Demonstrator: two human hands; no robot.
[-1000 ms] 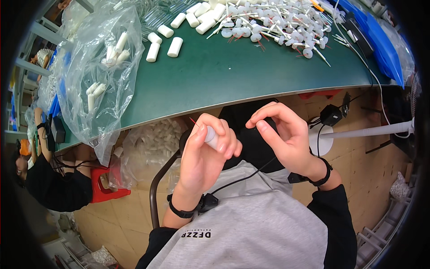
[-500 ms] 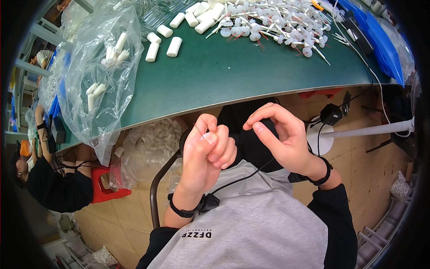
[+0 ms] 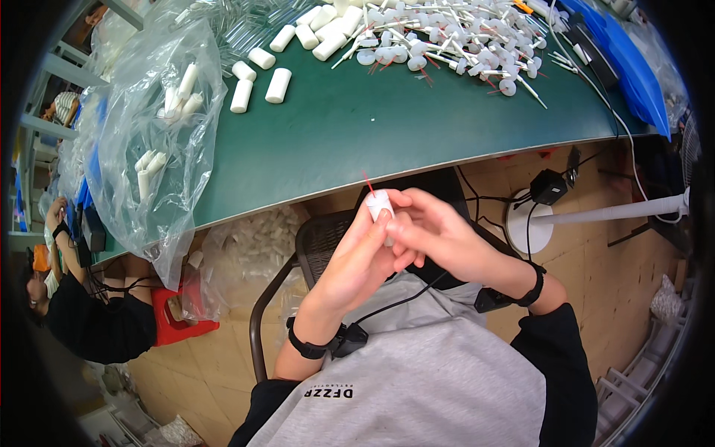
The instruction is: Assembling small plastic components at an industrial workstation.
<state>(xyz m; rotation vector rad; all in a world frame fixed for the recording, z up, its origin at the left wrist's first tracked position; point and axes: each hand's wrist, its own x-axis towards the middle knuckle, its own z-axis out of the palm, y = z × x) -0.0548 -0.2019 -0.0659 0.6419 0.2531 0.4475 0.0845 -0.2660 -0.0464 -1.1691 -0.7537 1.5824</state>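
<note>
Presently: left hand (image 3: 356, 262) and right hand (image 3: 439, 237) both pinch small white cylinder (image 3: 380, 205) — thin red wire (image 3: 368, 181) protruding, likely to bend or slip out if squeezed.

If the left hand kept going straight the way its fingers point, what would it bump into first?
Probably the edge of the green table, just beyond the white cylinder the left hand holds; depth is uncertain.

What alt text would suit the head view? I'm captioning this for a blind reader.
A person's left hand and right hand together hold a small white plastic cylinder with a thin red wire in front of a green worktable. On it lie loose white cylinders, a pile of white disc-and-stick parts and a clear plastic bag.
</note>
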